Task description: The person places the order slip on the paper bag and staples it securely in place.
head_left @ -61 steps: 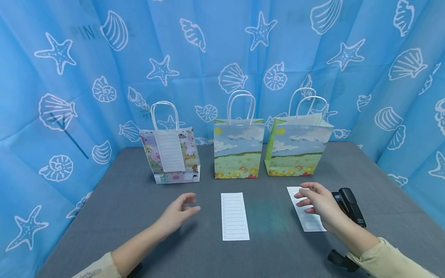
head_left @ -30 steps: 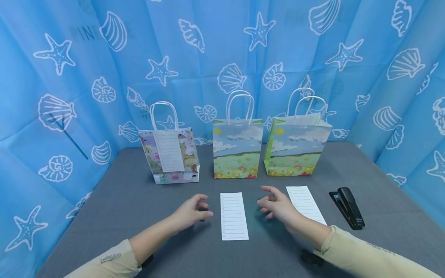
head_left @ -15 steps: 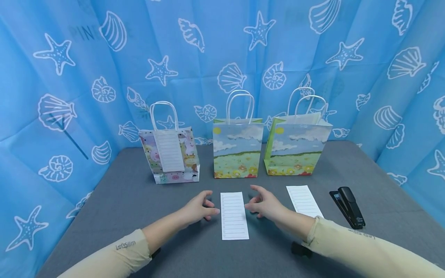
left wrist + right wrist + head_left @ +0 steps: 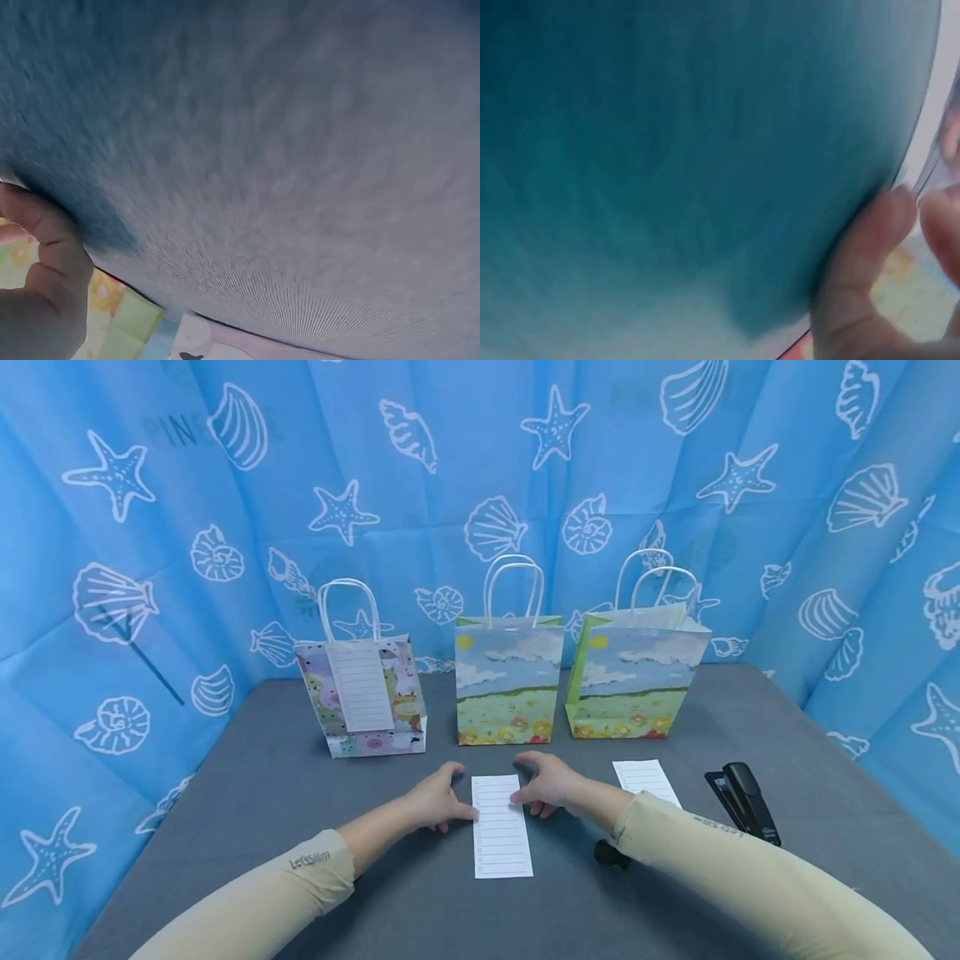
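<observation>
A narrow lined paper slip with checkboxes (image 4: pixel 501 843) lies flat on the grey table. My left hand (image 4: pixel 438 797) is at its left side, thumb tip on or right beside the edge and index finger stretched away from the thumb. From the other side my right hand (image 4: pixel 551 781) reaches in; its thumb tip overlaps the slip's right edge, the index finger extended beyond. In the right wrist view, fingertips (image 4: pixel 896 214) come close to the slip's white edge (image 4: pixel 926 124). Whether either hand presses on the paper is hard to tell. Neither has lifted it.
Behind stand an animal-print paper bag (image 4: pixel 408 693) with a lined slip (image 4: pixel 362 685) on its front, and two meadow-print bags, one central (image 4: pixel 508 685), one right (image 4: pixel 637 681). Another slip (image 4: pixel 645 777) is partly under the right forearm. A black stapler (image 4: pixel 750 802) lies at right.
Both hands have moved inward to the middle slip, the right one travelling left from above the right-hand slip. The slips, bags and stapler have stayed in place; the view shifted slightly.
</observation>
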A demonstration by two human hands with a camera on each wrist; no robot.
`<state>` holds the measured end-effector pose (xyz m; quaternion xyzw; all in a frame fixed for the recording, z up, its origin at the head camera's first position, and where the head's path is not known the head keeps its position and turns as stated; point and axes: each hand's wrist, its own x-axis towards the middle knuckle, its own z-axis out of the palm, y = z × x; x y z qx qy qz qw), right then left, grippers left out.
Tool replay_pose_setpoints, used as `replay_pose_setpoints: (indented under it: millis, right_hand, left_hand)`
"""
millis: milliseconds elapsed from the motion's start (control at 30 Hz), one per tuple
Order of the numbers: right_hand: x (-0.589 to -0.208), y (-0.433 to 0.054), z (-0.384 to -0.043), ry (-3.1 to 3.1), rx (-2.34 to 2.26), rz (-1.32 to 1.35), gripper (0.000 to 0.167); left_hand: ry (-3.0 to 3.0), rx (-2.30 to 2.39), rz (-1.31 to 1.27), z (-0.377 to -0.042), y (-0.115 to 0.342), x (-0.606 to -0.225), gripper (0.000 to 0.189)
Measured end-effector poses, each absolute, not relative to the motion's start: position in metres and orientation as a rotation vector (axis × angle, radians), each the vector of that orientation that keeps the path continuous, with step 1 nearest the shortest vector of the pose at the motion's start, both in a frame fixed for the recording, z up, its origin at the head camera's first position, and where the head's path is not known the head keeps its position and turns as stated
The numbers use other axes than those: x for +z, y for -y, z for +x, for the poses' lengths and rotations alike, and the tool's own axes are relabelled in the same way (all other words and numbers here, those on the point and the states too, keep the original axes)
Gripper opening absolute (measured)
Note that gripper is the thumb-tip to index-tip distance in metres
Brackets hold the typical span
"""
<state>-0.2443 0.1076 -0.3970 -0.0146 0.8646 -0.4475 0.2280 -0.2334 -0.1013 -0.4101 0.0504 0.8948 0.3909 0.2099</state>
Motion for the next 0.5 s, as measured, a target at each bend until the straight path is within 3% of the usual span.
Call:
replay_pose_setpoints:
  millis: [500]
  right_hand:
    - [-0.4007, -0.1005, -0.2534, -2.47, -1.068, -0.063, 0.047]
  left_hand:
    - [-2.593, 0.903, 0.112, -0.2428, 0.0932, -0.4137, 0.071]
